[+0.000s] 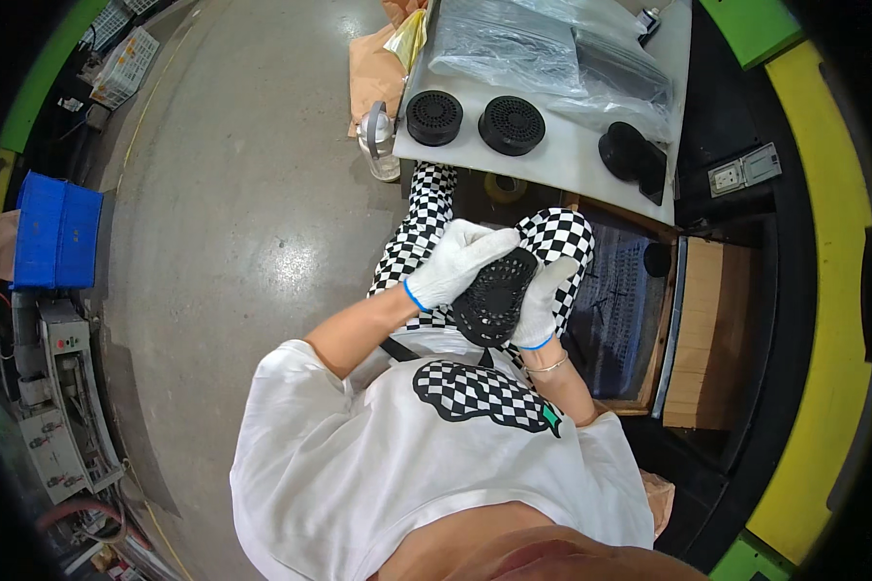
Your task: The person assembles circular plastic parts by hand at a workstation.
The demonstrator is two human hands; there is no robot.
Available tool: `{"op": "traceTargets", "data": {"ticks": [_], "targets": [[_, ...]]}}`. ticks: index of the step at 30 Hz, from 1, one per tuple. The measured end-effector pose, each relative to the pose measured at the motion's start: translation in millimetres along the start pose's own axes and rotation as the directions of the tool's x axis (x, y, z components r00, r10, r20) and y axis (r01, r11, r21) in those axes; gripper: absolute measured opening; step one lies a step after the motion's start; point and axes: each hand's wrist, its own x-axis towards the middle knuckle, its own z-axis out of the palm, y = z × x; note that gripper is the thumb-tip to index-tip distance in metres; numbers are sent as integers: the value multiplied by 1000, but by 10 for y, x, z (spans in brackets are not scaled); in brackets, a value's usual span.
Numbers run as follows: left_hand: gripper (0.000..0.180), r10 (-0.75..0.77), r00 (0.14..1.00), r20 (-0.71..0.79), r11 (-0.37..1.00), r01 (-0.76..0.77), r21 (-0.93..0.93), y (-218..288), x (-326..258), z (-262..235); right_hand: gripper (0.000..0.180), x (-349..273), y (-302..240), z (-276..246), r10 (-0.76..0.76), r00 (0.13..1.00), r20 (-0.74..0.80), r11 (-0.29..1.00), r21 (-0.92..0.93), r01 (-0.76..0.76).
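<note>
Above my lap I hold a black perforated plastic part (494, 298) with an oval outline, its pierced face turned up. My left hand (461, 259), in a white knit glove with a blue cuff, is closed on its upper left edge. The right hand (541, 302), gloved the same way, grips its right side. At the near edge of the white table lie two round black parts with slotted tops, one on the left (434, 117) and one beside it (512, 125). Farther right is another black part (634, 155) with rounded ends.
Clear plastic bags (513, 44) cover the back of the table (562, 184). A clear jug (378, 145) and brown paper (373, 73) stand at its left. An open wooden-sided bin (665, 334) is right of my legs. Blue crates (58, 230) and machinery (63, 407) line the far left.
</note>
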Motion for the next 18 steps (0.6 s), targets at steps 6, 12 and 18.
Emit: {"op": "traceTargets", "data": {"ticks": [6,12,18], "targets": [[46,152,855,-496,988,-118,99,-408,199,-87,35,252,146,-238,-729,660,-182,508,-789,344],[50,96,995,16,270,-41,962,147,303,-276,45,210,185,-184,-632,768,108,167,-948,271],[44,-38,999,-29,802,48,596,55,247,-249,75,220,76,-35,-255,938,-235,879,-460,124]]}}
